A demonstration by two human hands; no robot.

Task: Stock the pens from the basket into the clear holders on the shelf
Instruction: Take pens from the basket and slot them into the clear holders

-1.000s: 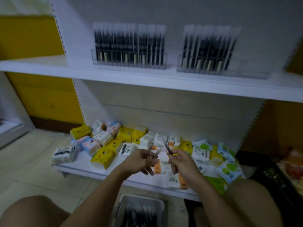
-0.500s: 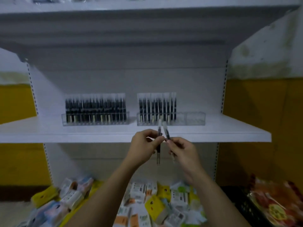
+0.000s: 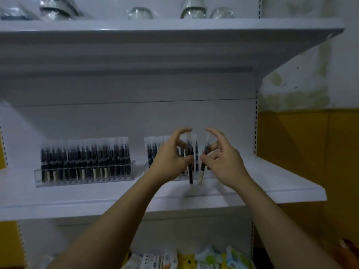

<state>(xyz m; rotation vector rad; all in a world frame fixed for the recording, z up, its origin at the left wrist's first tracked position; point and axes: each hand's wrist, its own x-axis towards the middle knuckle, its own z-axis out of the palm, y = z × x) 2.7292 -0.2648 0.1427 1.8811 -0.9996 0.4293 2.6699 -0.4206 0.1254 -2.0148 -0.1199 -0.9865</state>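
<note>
Left hand [image 3: 169, 160] grips a dark pen [image 3: 190, 172] upright; right hand [image 3: 223, 162] grips a second pen [image 3: 202, 170], tilted, just beside it. Both pens hang before the right clear holder [image 3: 146, 168] on the shelf [image 3: 272, 177].

Both hands higher now: left hand [image 3: 169, 158] and right hand [image 3: 223, 160] no longer under shelf [image 3: 272, 183] edge, sit right in front of right-hand holder [image 3: 147, 167]. Pens ride along: dark pen [image 3: 190, 171] in left hand, pale-tipped pen [image 3: 203, 167] in right hand, both upright, lower ends at holder front. Forefingers arch up over pen tops instead of pinching close together. View tilts up too: glasses [image 3: 139, 13] on top shelf show up, packets [image 3: 186, 259] slide down to bottom edge.
</note>
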